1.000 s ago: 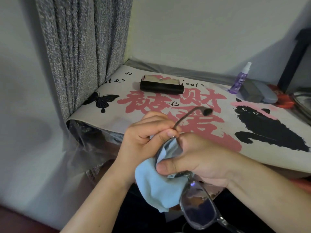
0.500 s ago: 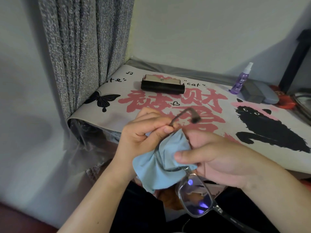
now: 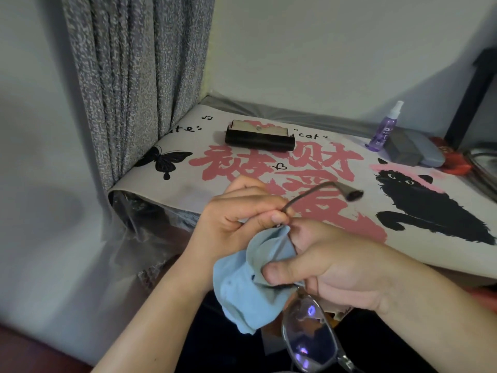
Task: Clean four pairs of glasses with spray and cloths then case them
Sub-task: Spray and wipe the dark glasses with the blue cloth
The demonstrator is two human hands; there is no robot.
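Observation:
I hold a pair of dark-framed glasses [image 3: 309,337] in front of the table edge. My left hand [image 3: 236,222] pinches the frame at the base of one temple arm, whose tip points up and right. My right hand [image 3: 330,267] pinches a light blue cloth [image 3: 242,289] around the upper lens, thumb on top. The lower lens hangs bare below my right hand. A purple spray bottle [image 3: 383,130] stands at the table's back right. A dark open case [image 3: 259,137] lies at the back middle.
A printed mat [image 3: 295,162] with pink characters and a black cat covers the table. Grey cases [image 3: 414,150] and a red object [image 3: 454,162] lie beside the bottle. A grey curtain [image 3: 134,76] hangs at the left. The wall rises behind.
My right thumb has slid back over the cloth-covered lens, rubbing it. The temple tip has swung from left to right again. The left hand keeps its pinch.

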